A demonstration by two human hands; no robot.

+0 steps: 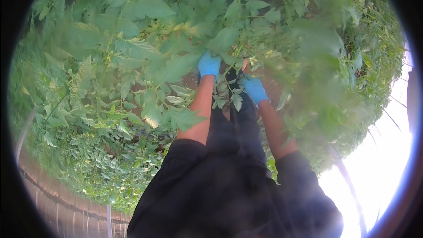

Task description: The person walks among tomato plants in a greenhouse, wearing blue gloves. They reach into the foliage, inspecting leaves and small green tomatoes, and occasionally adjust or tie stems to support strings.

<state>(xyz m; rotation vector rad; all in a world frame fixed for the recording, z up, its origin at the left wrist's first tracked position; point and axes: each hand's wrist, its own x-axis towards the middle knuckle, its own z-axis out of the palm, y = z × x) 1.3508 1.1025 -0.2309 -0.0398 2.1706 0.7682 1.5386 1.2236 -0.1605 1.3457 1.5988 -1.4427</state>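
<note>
My left hand (210, 64), in a blue disposable glove, reaches in among the leaves of tomato plants (145, 48). Foliage hides its fingers, so their grip does not show. To its right and slightly nearer my body, my right hand (254, 89) wears a matching glove. Its fingertips point into the leaves and are partly covered; whether they hold anything is unclear. Between the two hands hangs a leafy tomato shoot (231, 87), in front of my dark trousers (246, 122).
Dense foliage surrounds both arms, with blurred leaves (317, 43) close to the camera on the right. Brown soil (269, 81) shows through gaps. A pale upright post (109, 219) stands at lower left, and bright light enters at lower right.
</note>
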